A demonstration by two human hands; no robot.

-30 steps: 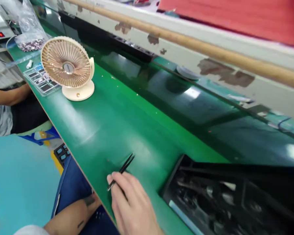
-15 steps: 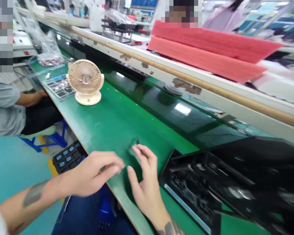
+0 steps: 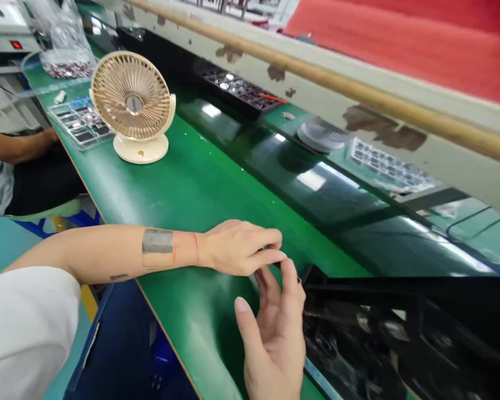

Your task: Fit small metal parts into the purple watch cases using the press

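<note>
My left hand reaches across from the left, thumb and index finger pinched together. Its fingertips meet the index fingertip of my right hand; anything between them is too small to make out. The right palm faces up and left, thumb apart, the other fingers curled. A small dark end, seemingly of the tweezers, shows beside the right index finger; the rest is hidden by the hand. Just right of that hand lies a black case with dark, blurred parts inside and a light-blue strip along its front edge.
A cream fan stands on the green table. Behind it are a clear tray of small parts and a plastic bag. Along the far side runs a dark, glossy belt below a worn ledge. A co-worker's arm is at left.
My right hand has turned palm-up from holding the black tweezers over the table, and has shifted right. My left hand came up from below the table edge and moved right to meet it.
</note>
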